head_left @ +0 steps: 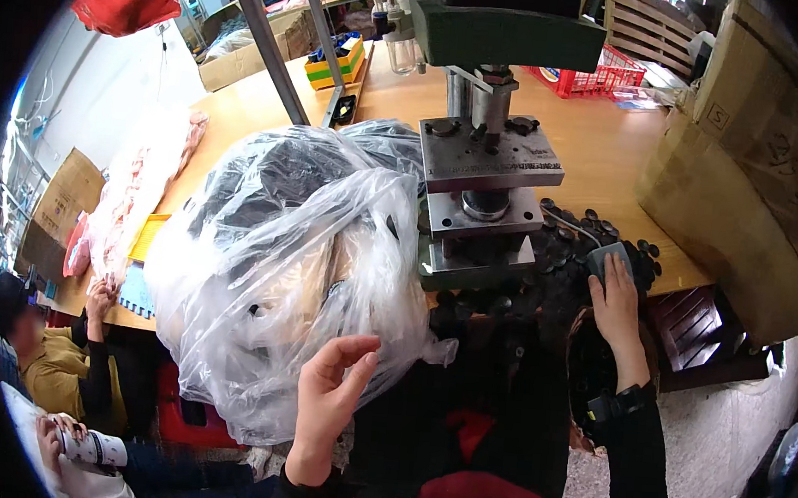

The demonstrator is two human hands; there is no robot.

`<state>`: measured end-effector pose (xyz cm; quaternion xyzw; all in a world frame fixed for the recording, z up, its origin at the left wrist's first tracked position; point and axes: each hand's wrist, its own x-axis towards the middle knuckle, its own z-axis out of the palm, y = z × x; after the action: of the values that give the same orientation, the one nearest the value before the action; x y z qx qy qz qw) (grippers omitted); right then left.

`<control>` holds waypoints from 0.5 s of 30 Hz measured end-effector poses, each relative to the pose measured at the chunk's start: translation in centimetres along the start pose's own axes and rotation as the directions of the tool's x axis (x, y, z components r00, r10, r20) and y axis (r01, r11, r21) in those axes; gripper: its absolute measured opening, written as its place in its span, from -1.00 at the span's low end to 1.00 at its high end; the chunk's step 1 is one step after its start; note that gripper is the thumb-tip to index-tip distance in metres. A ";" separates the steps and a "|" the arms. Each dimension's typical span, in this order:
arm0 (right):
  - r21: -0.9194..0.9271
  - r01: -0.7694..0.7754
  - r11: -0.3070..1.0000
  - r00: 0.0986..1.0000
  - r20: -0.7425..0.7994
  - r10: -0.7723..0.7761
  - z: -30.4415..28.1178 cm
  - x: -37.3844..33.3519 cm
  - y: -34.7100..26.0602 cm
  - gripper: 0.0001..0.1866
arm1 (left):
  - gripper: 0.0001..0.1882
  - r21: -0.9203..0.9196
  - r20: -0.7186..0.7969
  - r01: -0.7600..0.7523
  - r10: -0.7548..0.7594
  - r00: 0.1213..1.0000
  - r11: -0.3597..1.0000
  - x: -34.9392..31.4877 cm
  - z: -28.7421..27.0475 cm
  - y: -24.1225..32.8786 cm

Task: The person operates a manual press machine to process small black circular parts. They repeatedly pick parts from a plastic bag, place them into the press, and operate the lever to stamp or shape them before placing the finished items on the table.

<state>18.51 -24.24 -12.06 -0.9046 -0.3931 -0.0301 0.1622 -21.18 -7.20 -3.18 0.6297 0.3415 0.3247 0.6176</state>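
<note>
My left hand (331, 397) is raised in front of a big clear plastic bag (229, 302). Its fingers curve forward with the thumb apart, and nothing shows between them. To the right, my right hand (615, 306) lies with fingers stretched out on a small grey box (607, 260), with a cable running up to it. Many small dark round pieces (561, 251) are heaped around that box on the table's edge. Between the hands and farther back stands a press (493, 154) with metal plates. A dark round part (485, 204) sits between its plates.
The bag holds dark material and leans against the press's left side. A tall cardboard box (746, 181) stands at the right. Across the wooden table (601, 138) are a red crate (606, 74) and a yellow-green bin (338, 60). Another person (67, 365) sits at the left.
</note>
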 end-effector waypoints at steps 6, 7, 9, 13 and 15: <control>0.065 -0.026 0.998 1.000 -0.016 0.027 -0.3 -1.3 -0.9 -0.36 | -0.79 -0.014 -0.030 0.004 -0.004 1.000 1.000 -0.6 -0.3 1.2; 0.063 -0.026 0.998 1.000 -0.012 0.027 -0.3 -1.8 -0.8 -0.36 | -0.79 -0.011 -0.027 -0.003 0.003 1.000 1.000 -0.6 -0.5 1.3; 0.077 -0.044 0.996 0.999 0.000 0.044 -0.5 -2.6 -0.8 -0.38 | -0.79 0.009 -0.020 -0.026 0.026 0.999 1.000 -0.2 -0.8 1.9; 0.150 -0.086 0.985 0.996 0.016 0.084 -0.7 -4.9 -0.3 -0.42 | -0.76 0.127 0.009 -0.180 0.180 0.984 0.976 2.1 -0.5 5.2; 0.215 -0.092 0.972 0.995 -0.008 0.096 -1.0 -6.2 0.1 -0.44 | -0.75 0.207 0.045 -0.285 0.282 0.958 0.936 5.0 0.6 7.7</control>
<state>14.38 -28.93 -12.29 -0.8990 -0.3495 0.0119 0.2638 -17.71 -3.38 4.45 0.7368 0.2754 0.3673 0.4964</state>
